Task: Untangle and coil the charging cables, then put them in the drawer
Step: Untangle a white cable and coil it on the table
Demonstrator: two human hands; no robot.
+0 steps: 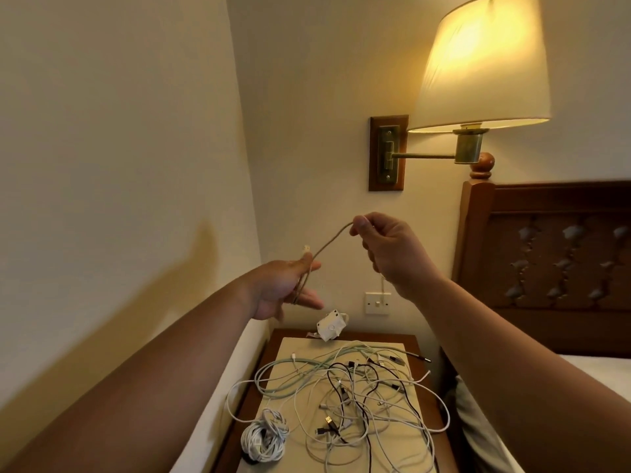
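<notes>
Just the head view. The near end of the nightstand (269, 349) is cut off by the bottom edge, so its front doesn't show. Both forearms run out at the bottom corners. A thin line drops behind the right wrist toward the wall switch (377, 303); can't tell if it's the tail of the held cable. The plugs in the pile are too small to tell apart.

Up on the right there's a lit wall lamp (485, 63) on a brass swing arm, with a dark carved headboard (546, 250) below it and a strip of white bed (597, 367) at the right edge. A white adapter (330, 325) sits tipped at the far edge of the nightstand, just below the switch. A cream mat (307, 346) covers the nightstand top. The right forearm blocks the bedside just right of the nightstand.

The tan cable (327, 242) is up in front of the wall, strung between both hands, well above the nightstand. The right hand (389, 247), higher and further right, pinches it between thumb and forefinger, other fingers curled. The left hand (286, 288) has its fingers mostly straight. The cable loops down across its palm, the thumb looks to pin it, and the plug end pokes up just above the thumb. The tangled cables (358, 387) are white, pale green and black. They sprawl over the mat below the hands, with loops hanging off both sides. A coiled white cable (263, 438) lies at the near left corner, beside the tangle.
</notes>
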